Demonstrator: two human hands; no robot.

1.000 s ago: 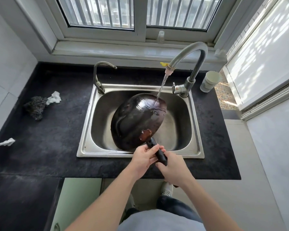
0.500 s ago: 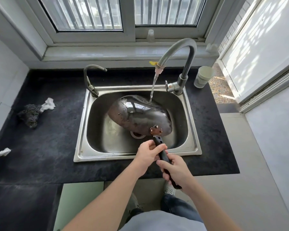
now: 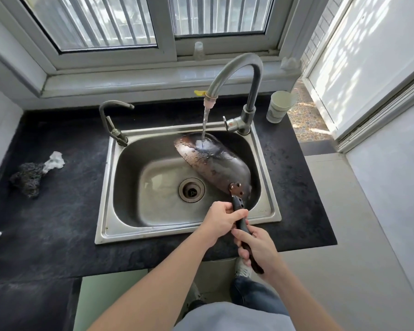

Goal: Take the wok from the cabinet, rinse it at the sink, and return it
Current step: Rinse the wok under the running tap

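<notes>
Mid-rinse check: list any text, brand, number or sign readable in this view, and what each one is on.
Nothing here can be read outright.
sink, front rim: a small stamped mark, too small to read.
paper cup: greyish print low on its side, blurred and unreadable.
drain: a mark at its centre, not legible.
wok: no lettering visible.

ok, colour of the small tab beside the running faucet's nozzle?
The tab is yellow, per head view.
</notes>
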